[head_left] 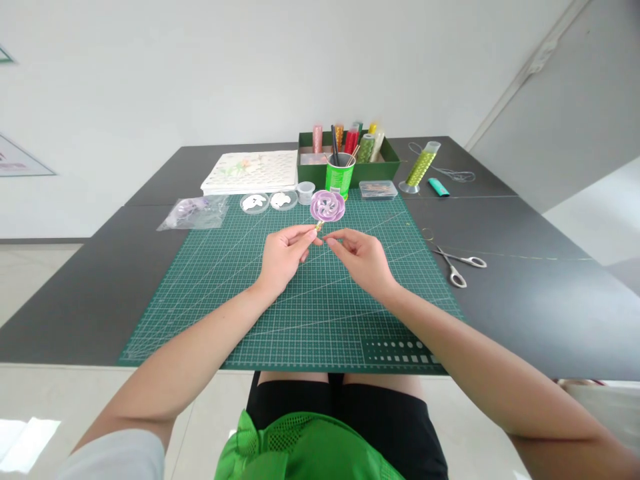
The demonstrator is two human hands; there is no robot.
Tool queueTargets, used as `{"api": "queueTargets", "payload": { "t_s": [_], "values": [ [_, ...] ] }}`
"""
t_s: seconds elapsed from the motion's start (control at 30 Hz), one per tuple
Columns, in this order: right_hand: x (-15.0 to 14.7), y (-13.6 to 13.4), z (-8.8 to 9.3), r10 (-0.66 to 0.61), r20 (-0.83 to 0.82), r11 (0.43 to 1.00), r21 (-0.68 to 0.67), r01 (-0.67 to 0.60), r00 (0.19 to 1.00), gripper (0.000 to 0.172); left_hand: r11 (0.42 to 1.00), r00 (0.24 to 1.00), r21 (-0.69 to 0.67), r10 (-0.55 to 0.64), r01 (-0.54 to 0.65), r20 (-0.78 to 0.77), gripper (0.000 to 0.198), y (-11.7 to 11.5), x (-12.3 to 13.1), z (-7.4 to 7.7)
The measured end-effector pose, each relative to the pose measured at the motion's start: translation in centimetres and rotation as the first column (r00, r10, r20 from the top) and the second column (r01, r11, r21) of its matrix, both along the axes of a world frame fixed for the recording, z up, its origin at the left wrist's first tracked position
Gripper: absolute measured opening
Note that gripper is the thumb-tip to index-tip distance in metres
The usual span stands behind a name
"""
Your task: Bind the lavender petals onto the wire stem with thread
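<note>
My left hand (286,259) pinches the short stem of a purple flower (327,206) between thumb and fingertips, above the cutting mat. The flower faces me, with layered round petals and a pale centre; a bit of yellow-gold shows on its stem. Close by on the right, my right hand (361,257) is closed in a pinch, its fingertips beside the stem. Whatever lies between those fingertips is too fine to make out. A thin pale thread (537,256) runs across the table on the right, and where it ends near my hand is unclear.
Scissors (457,263) lie open right of the green mat (300,333). Behind are a green spool (423,165), a teal tube (439,187), a green can (340,179), a box of spools (373,175), small dishes (255,203), a plastic bag (195,213) and a white board (250,172).
</note>
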State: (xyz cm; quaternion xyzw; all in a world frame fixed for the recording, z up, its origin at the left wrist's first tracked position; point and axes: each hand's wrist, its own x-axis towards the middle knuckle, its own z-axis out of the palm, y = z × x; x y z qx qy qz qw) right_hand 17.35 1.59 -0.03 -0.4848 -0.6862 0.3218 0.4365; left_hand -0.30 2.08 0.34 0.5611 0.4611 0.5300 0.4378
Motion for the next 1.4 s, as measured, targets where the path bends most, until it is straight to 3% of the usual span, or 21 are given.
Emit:
{"api": "queueTargets", "payload": {
  "t_s": [0.13, 0.27, 0.43, 0.57, 0.73, 0.97, 1.23, 1.4],
  "values": [
    [0.5, 0.0, 0.3, -0.054, 0.099, 0.992, 0.121, 0.042, 0.994, 0.024, 0.999, 0.999, -0.019, 0.037, -0.037, -0.005, 0.027, 0.2, -0.1, 0.1],
    [0.9, -0.3, 0.7, -0.024, 0.176, 0.971, 0.237, -0.018, 0.984, 0.027, 0.998, 0.999, -0.051, 0.033, -0.034, -0.020, 0.028, 0.4, -0.4, 0.1],
    [2.2, -0.1, 1.2, -0.073, 0.300, 0.888, 0.454, -0.075, 0.951, 0.030, 0.985, 1.000, -0.174, -0.009, 0.005, -0.020, 0.029, 0.7, -0.4, 0.1],
    [3.1, 0.1, 2.1, -0.074, 0.432, 0.832, 0.524, -0.183, 0.899, 0.033, 0.972, 0.996, -0.234, -0.053, 0.034, -0.078, 0.017, 0.6, -0.2, 0.2],
    [3.3, -0.2, 2.8, 0.000, 0.532, 0.829, 0.474, -0.298, 0.846, 0.035, 0.955, 0.954, -0.276, -0.175, 0.105, -0.243, 0.012, 0.3, -0.1, -0.1],
    [3.7, 0.2, 2.8, 0.067, 0.537, 0.848, 0.413, -0.331, 0.841, 0.040, 0.887, 0.816, -0.396, -0.403, 0.237, -0.415, 0.010, -0.7, 0.4, 0.0],
    [4.7, 1.8, 2.2, 0.141, 0.569, 0.858, 0.338, -0.387, 0.810, 0.034, 0.784, 0.733, -0.456, -0.590, 0.421, -0.338, 0.011, -1.2, 0.5, 0.2],
    [4.7, 2.5, 1.3, 0.190, 0.490, 0.891, 0.277, -0.359, 0.851, 0.024, 0.740, 0.712, -0.453, -0.646, 0.497, -0.276, 0.008, -1.3, 0.4, 0.7]
  ]
}}
